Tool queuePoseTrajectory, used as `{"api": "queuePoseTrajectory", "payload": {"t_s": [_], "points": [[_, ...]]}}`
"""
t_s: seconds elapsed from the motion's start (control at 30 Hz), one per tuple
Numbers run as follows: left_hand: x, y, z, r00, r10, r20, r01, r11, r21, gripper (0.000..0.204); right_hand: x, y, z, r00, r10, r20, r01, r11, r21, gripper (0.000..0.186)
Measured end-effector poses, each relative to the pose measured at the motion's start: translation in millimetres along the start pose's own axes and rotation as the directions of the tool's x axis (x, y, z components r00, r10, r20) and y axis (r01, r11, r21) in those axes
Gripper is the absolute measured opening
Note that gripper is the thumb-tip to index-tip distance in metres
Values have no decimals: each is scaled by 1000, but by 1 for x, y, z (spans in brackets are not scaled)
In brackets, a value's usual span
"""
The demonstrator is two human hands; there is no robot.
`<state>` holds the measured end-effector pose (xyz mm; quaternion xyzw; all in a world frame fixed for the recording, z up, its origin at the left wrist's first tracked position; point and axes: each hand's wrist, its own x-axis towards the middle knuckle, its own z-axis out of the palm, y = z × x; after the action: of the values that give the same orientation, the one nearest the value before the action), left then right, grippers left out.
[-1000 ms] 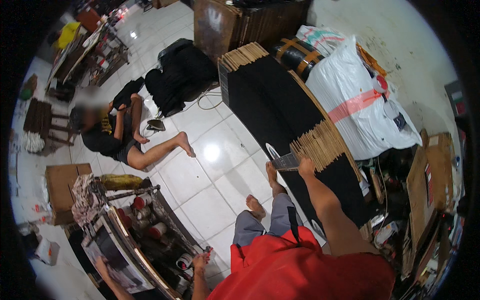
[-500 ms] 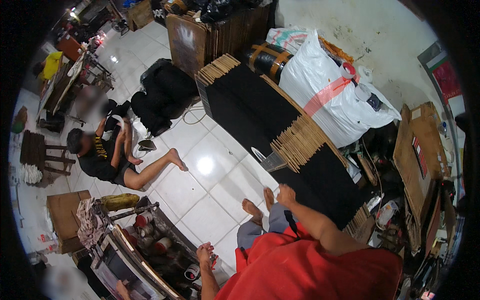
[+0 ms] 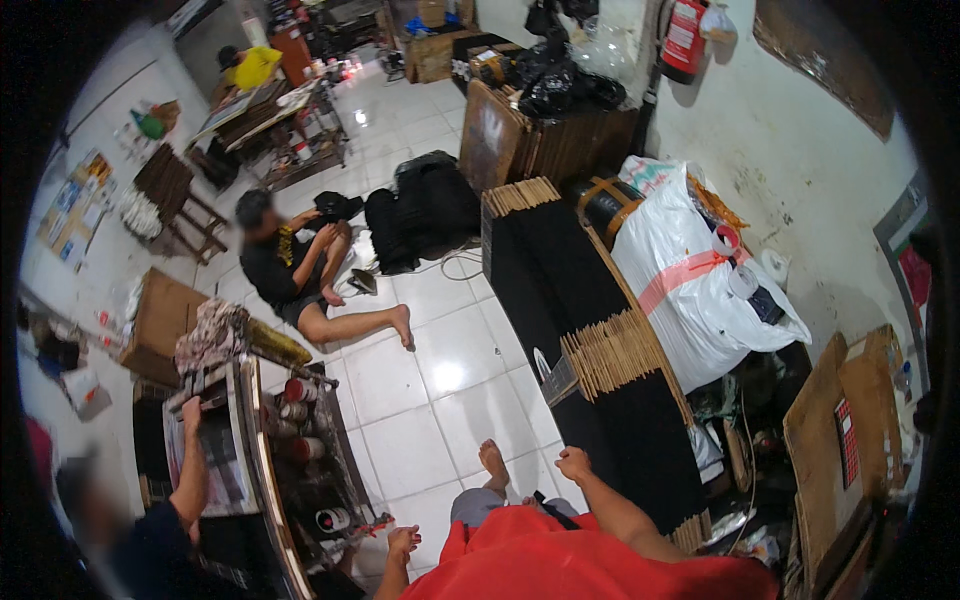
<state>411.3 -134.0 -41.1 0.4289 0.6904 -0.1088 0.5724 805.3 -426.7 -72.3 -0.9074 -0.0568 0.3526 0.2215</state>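
My right hand is curled into a loose fist with nothing visible in it. It hovers beside my knee, at the near edge of a long black stack of sheets. A fanned bundle of thin wooden strips lies on that stack, an arm's reach beyond the hand. My left hand hangs low with fingers apart and empty, close to the corner of a metal rack table. My bare foot rests on the white tiled floor.
A person sits on the floor ahead to the left. Another person's arm lies on the rack table. A white sack with pink tape, cardboard sheets, a cardboard box and black bags surround the stack.
My right hand has drawn back from the bundle of wooden strips down toward my knee. My left hand stayed low by the rack. The view has tilted upward.
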Motion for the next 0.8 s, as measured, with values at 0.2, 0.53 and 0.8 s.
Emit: {"api": "queuePoseTrajectory", "payload": {"t_s": [0.2,0.53,0.8], "points": [[-65,-97,30,1000,-10,4,11,994,-110,22,-46,109,22,991,-7,135,22,994,-109,32],[-121,-197,33,989,-126,-75,123,992,-41,17,-88,201,57,941,-62,333,193,906,-376,33],[-100,-228,3,991,-79,-105,49,962,-269,19,-72,100,40,964,-87,252,126,981,-145,24]]}}
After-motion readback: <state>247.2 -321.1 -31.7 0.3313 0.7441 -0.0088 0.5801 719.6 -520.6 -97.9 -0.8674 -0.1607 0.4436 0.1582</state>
